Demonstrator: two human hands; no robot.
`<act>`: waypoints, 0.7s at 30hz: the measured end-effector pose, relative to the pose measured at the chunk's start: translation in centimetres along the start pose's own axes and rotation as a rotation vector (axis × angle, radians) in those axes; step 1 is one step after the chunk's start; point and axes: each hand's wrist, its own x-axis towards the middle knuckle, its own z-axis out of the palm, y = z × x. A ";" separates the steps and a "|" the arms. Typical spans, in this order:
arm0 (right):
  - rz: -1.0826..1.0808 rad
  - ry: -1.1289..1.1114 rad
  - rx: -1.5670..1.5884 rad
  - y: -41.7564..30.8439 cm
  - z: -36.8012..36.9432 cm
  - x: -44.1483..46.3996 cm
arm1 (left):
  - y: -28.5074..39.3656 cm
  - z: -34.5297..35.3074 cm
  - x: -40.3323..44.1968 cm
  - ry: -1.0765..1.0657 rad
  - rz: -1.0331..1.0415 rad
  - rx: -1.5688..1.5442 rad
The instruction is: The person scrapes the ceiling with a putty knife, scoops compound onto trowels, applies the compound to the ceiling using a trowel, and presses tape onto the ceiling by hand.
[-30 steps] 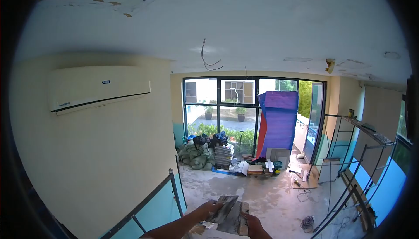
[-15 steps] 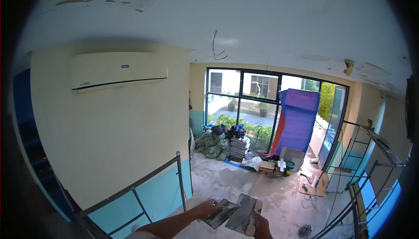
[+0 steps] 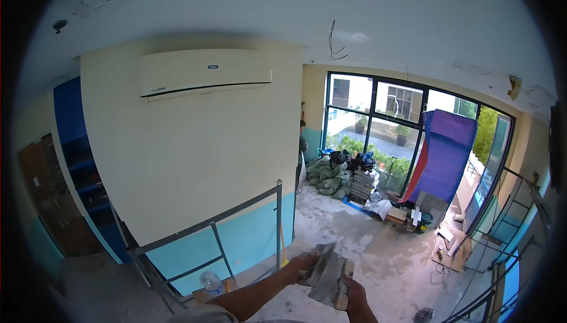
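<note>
In the lower middle of the head view, my left hand (image 3: pixel 301 267) is closed round a grey, smeared putty knife (image 3: pixel 323 259), its blade tilted up. My right hand (image 3: pixel 356 297) grips a wider flat plastering trowel (image 3: pixel 332 284) by its right side, where a pale, caked edge shows. The putty knife's blade lies against or just over the trowel's left part; contact is hard to make out. Both tools are held out in front of me, high above the floor. My fingers partly hide the handles.
A grey metal scaffold rail (image 3: pixel 207 219) stands at left, with a clear plastic bottle (image 3: pixel 211 281) below it. More scaffold frames (image 3: pixel 502 252) rise at right. Stacked sacks (image 3: pixel 331 176) lie by the window. A person (image 3: pixel 303 140) is partly visible behind the wall corner.
My view has turned left, so the room has shifted right. The putty knife, earlier lying flat beside the trowel, is now tilted up and closer to it.
</note>
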 end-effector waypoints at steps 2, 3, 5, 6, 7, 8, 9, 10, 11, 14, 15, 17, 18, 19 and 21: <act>0.010 -0.036 0.006 0.4 0.5 0.2 | 2.1 0.8 -0.9 0.054 -0.042 0.352; -0.017 -0.027 -0.038 0.3 1.2 -0.1 | 3.4 1.3 -1.3 0.115 -0.108 0.497; -0.072 -0.002 -0.125 -0.1 2.5 -1.0 | 4.7 0.8 -1.8 0.151 -0.079 0.690; -0.097 -0.008 -0.126 -0.2 2.7 -0.9 | 4.8 0.5 -2.1 0.168 -0.066 0.784; -0.121 -0.014 -0.127 -0.4 2.8 -0.5 | 3.9 -0.6 -1.6 0.167 -0.080 0.742; -0.145 -0.020 -0.127 -0.6 2.5 0.2 | 2.2 -2.3 -0.4 0.166 -0.092 0.701; -0.362 -0.051 -0.576 -1.0 2.4 0.6 | 2.7 -2.5 -0.7 0.166 -0.104 0.663; -0.334 -0.019 -0.411 -1.0 2.3 0.6 | 3.2 -2.9 -1.5 0.157 -0.091 0.765; -0.304 0.012 -0.246 -1.7 2.3 0.8 | 3.9 -3.3 -2.4 0.146 -0.078 0.867; -0.380 -0.010 -0.061 -4.1 5.9 0.7 | 4.1 -4.9 -4.0 0.226 0.013 1.059; -0.475 0.028 -0.151 -5.0 7.6 0.3 | 3.5 -6.2 -3.2 0.314 0.045 1.013; -0.657 0.131 -0.317 -6.4 11.6 -1.3 | 3.5 -8.2 -2.5 0.448 0.116 0.869; -0.738 0.194 -0.401 -6.7 13.6 -2.1 | 5.8 -7.8 -2.6 0.502 0.151 0.766; -0.778 0.150 -0.314 -6.9 14.4 -1.7 | 7.7 -7.3 -3.3 0.520 0.218 0.810; -0.845 0.108 -0.153 -6.9 15.6 -0.5 | 11.5 -4.2 -5.8 0.500 0.602 0.873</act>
